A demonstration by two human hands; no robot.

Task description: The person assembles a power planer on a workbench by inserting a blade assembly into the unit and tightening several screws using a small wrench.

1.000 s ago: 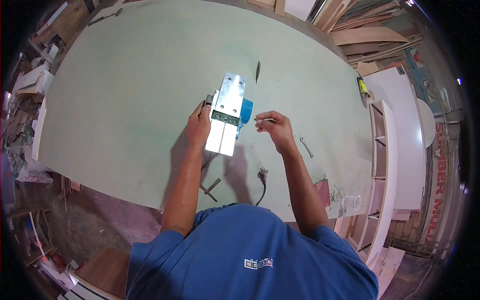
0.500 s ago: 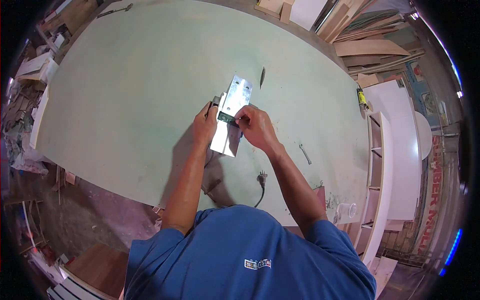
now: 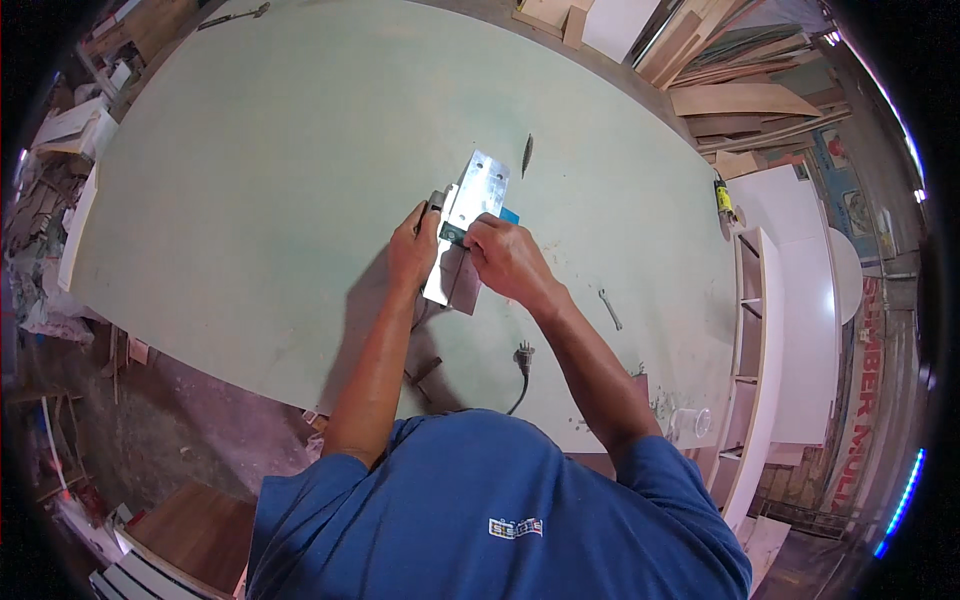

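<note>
An electric hand planer [image 3: 482, 190] lies with its shiny metal sole facing up, near the middle of the pale green table. A dark green strip [image 3: 452, 234] crosses the gap between its two sole plates. My left hand [image 3: 410, 248] is closed around the planer's left side, by a grey and black part. My right hand [image 3: 505, 255] has its fingers pinched together at the right end of the strip; what is between them is hidden. A bit of blue body [image 3: 510, 215] shows beyond my right knuckles.
A power plug [image 3: 524, 355] on a black cord lies near me. To the right are a wrench [image 3: 610, 309] and a clear plastic cup [image 3: 690, 424]. Farther off lie a dark slim piece [image 3: 527, 156] and a yellow-black bottle [image 3: 723, 196]. A white shelf frame [image 3: 755, 340] stands beyond the right edge.
My right hand has shifted slightly left and down, its fingers curling more tightly at the strip. More of the blue body shows behind it. My left hand keeps its hold.
</note>
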